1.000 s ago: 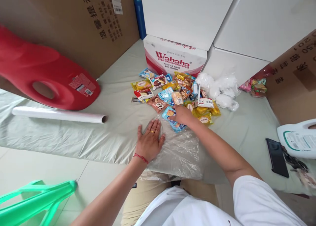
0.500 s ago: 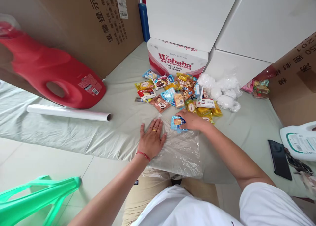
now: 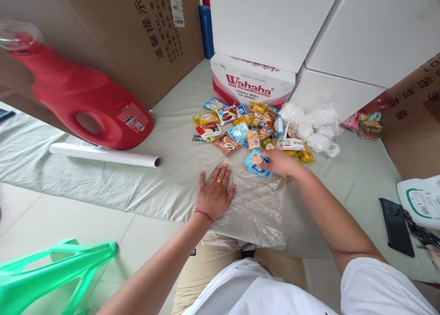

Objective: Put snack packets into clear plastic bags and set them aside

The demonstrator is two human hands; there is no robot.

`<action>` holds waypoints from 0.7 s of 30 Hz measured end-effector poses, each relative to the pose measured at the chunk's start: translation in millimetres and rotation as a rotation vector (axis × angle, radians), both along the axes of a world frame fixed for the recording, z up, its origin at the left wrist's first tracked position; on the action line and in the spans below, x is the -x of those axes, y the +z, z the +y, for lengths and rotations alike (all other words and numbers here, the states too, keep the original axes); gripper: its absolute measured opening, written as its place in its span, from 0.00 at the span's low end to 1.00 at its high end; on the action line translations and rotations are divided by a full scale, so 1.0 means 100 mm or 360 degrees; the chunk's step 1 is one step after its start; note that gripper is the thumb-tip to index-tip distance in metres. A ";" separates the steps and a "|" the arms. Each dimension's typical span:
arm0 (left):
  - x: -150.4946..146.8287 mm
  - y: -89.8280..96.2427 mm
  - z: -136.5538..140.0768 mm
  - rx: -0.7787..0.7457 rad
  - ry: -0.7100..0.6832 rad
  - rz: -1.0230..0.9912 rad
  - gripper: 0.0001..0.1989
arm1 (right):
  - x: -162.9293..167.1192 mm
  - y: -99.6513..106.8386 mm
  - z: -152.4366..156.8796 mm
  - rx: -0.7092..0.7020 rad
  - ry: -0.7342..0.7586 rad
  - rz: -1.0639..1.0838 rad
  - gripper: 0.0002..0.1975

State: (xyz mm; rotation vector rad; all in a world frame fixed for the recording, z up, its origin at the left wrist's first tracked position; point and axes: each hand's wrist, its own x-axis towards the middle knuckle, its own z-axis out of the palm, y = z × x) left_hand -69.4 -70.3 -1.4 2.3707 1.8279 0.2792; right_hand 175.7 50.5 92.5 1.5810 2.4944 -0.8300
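Observation:
Flat on the left edge of a clear plastic bag (image 3: 256,209) rests my left hand (image 3: 216,193), fingers spread, holding nothing. My right hand (image 3: 280,162) grips a blue snack packet (image 3: 256,162) by its right side, over the far end of the bag. Just beyond lies a heap of wrapped snacks: a brown packet (image 3: 227,143), a light-blue packet (image 3: 238,131), a clear-wrapped cracker pack (image 3: 253,140) and several yellow packets. The fingertips of my right hand are partly hidden behind the blue packet.
Behind the snacks stands a Wahaba water carton (image 3: 252,83). Crumpled white plastic bags (image 3: 318,127) lie right of the heap. A white roll (image 3: 105,155) and a red detergent jug (image 3: 92,104) are at left. A phone (image 3: 397,227) lies at right, a green stool (image 3: 58,273) at lower left.
My right hand has lifted the blue packet slightly and tilted it, shifting it a little away from me. My left hand stays pressed on the bag. The view has shifted slightly.

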 end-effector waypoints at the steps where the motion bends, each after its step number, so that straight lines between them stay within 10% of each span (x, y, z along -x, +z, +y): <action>1: 0.00 0.00 0.00 0.0004 0.0001 -0.0002 0.31 | -0.03 0.03 0.08 0.0000 -0.0073 0.0163 0.11; 11: -0.01 0.03 -0.01 0.0012 0.0002 0.0035 0.32 | -0.04 -0.12 0.63 -0.1049 -0.0691 0.0079 0.17; 16: -0.03 0.02 -0.01 0.0023 0.0017 -0.0003 0.32 | -0.05 0.02 -0.11 -0.1241 -0.0686 0.0478 0.17; 21: -0.02 0.03 -0.02 0.0041 0.0027 -0.0021 0.31 | 0.13 -0.14 -1.08 -0.0864 -0.0094 0.0458 0.14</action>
